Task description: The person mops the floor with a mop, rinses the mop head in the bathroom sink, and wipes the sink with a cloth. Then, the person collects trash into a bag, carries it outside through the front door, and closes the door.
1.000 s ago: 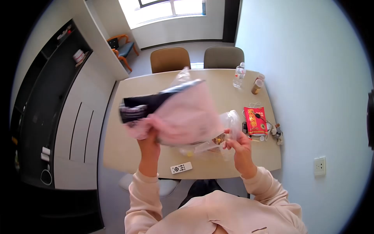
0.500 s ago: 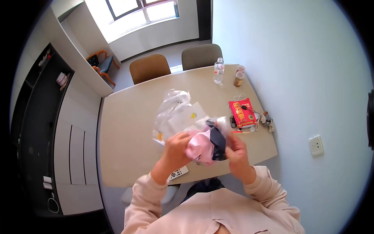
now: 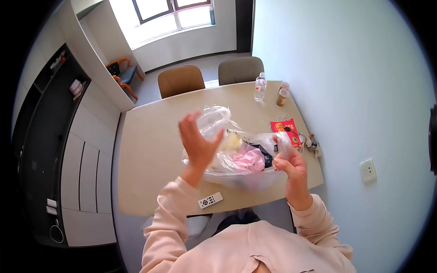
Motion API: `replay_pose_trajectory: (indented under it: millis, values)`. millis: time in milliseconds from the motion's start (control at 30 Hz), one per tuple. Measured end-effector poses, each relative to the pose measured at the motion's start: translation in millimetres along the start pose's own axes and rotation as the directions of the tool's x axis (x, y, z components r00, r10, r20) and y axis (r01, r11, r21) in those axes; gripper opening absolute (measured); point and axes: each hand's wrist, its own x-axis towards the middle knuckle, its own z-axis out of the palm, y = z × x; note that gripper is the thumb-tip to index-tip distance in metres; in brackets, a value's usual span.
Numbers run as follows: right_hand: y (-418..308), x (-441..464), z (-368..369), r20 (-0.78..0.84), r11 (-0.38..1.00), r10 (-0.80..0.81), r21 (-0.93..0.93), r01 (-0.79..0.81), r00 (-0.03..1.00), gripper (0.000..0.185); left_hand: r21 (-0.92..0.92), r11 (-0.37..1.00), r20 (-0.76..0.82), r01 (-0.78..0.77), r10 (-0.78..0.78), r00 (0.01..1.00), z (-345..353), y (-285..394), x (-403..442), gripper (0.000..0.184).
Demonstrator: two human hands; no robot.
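Note:
A clear plastic bag point(image 3: 236, 179) lies spread over the middle of the table. Inside it is a soft pink bundle point(image 3: 248, 160) with a dark, shiny strip point(image 3: 266, 154) along its right side; what the bundle is I cannot tell. My right hand point(image 3: 295, 170) pinches the bag's right edge, pulling that side up. Above the bag's left side my left hand point(image 3: 199, 143) is raised, fingers apart and holding nothing. Near the table's front edge lies a white remote control point(image 3: 210, 200), below the bag.
A water bottle point(image 3: 260, 87) and small brown-filled jars point(image 3: 282, 98) stand at the table's far right. Behind my right hand are a red packet point(image 3: 287, 127) and a small plush toy point(image 3: 312, 142). Two chairs, one brown point(image 3: 181, 80), one grey point(image 3: 241, 70), face the far edge.
The pink and dark bundle has gone from between both hands down into the plastic bag. My left hand has let go and risen leftward; my right hand now grips the bag's edge.

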Motion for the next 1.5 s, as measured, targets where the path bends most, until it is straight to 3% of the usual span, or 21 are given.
replay_pose_trajectory:
  millis: [133, 167, 200, 233, 300, 333, 400, 433, 500, 567, 700, 733, 767, 800, 900, 967, 1033, 1233, 1300, 1467, 1500]
  values:
    - [-4, 13, 14, -0.015, 0.988, 0.152, 0.0, -0.152, 0.988, 0.036, -0.06, 0.998, 0.383, -0.034, 0.054, 0.922, 35, -45, 1, 0.035]
    - [-8, 20, 15, -0.023, 0.989, 0.15, -0.003, -0.15, 0.988, 0.036, -0.364, 0.858, 0.644, 0.362, -0.048, 0.764, 40, -49, 3, 0.031]
    - [-12, 28, 16, -0.006, 0.984, 0.175, 0.038, -0.174, 0.985, 0.033, -0.448, 0.51, 0.856, 0.734, 0.008, 0.517, 38, -43, 9, 0.027]
    - [-15, 35, 17, 0.011, 0.977, 0.198, 0.079, -0.198, 0.98, 0.03, -0.499, 0.488, 0.828, 0.716, 0.023, 0.561, 33, -40, 17, 0.029]
    - [-20, 45, 19, -0.003, 0.984, 0.172, 0.054, -0.171, 0.985, 0.028, -0.303, 0.862, 0.699, 0.407, -0.089, 0.709, 17, -24, 41, 0.044]
    - [-20, 43, 21, -0.006, 0.989, 0.143, 0.022, -0.143, 0.99, 0.027, -0.304, 0.861, 0.706, 0.407, -0.083, 0.703, 17, -23, 34, 0.044]
    - [-12, 33, 24, -0.017, 0.987, 0.152, 0.046, -0.151, 0.988, 0.027, 0.069, 0.975, 0.555, -0.212, 0.139, 0.82, 33, -26, 14, 0.056]
    - [-9, 26, 26, -0.026, 0.984, 0.167, 0.071, -0.165, 0.986, 0.027, 0.148, 0.961, 0.594, -0.233, 0.102, 0.798, 49, -38, -8, 0.067]
    - [-7, 12, 30, -0.049, 0.986, 0.159, 0.066, -0.156, 0.986, 0.027, 0.059, 0.997, 0.775, 0.051, -0.078, 0.627, 56, -47, -21, 0.049]
    - [-6, 5, 24, -0.078, 0.986, 0.157, 0.071, -0.152, 0.984, 0.027, -0.062, 0.973, 0.747, 0.224, -0.104, 0.656, 70, -60, -17, 0.038]
    - [-36, 6, 21, -0.205, 0.998, 0.067, 0.036, -0.06, 0.976, 0.021, -0.496, 0.684, 0.55, 0.534, -0.228, 0.803, 40, -49, 51, 0.021]
    - [-48, 2, 21, -0.22, 0.998, 0.036, 0.051, -0.025, 0.975, 0.02, -0.651, 0.423, 0.57, 0.63, -0.275, 0.774, 30, -43, 68, 0.018]
    - [-60, -5, 20, -0.236, 0.998, -0.001, 0.064, 0.016, 0.972, 0.018, -0.715, 0.367, 0.532, 0.596, -0.269, 0.803, 10, -30, 84, 0.016]
    - [-70, -23, 23, -0.256, 0.994, -0.026, 0.093, 0.052, 0.966, 0.017, -0.769, 0.197, 0.578, 0.608, -0.193, 0.793, -16, -11, 96, 0.015]
    - [-106, -93, 15, -0.15, 0.955, -0.288, 0.028, 0.295, 0.946, 0.014, -0.813, 0.199, 0.572, 0.547, 0.101, 0.814, -90, 68, 111, 0.023]
    - [-120, -150, 8, -0.088, 0.82, -0.572, -0.026, 0.572, 0.815, 0.014, -0.857, 0.212, 0.515, 0.469, 0.312, 0.799, -132, 128, 99, 0.033]
    - [-144, -211, 22, -0.209, 0.831, -0.555, -0.09, 0.549, 0.805, 0.02, -0.885, 0.104, 0.433, 0.454, 0.542, 0.72, -160, 171, 75, 0.027]
    - [-118, -375, 22, -0.325, 0.905, -0.412, -0.252, 0.342, 0.851, 0.039, -0.836, -0.007, 0.348, 0.548, 0.765, 0.542, -238, 279, -69, 0.016]
    - [-97, -418, 21, -0.465, 0.923, -0.368, -0.29, 0.255, 0.805, 0.038, -0.685, -0.102, 0.38, 0.721, 0.795, 0.473, -250, 306, -127, 0.018]
    - [-17, -551, -9, -0.692, 0.885, -0.386, -0.465, 0.033, 0.61, 0.034, -0.385, 0.086, 0.554, 0.919, 0.818, 0.156, -289, 348, -277, 0.031]
    - [-1, -579, -15, -0.791, 0.917, -0.344, -0.4, -0.002, 0.506, 0.029, -0.501, 0.189, 0.528, 0.844, 0.84, 0.125, -291, 358, -313, 0.037]
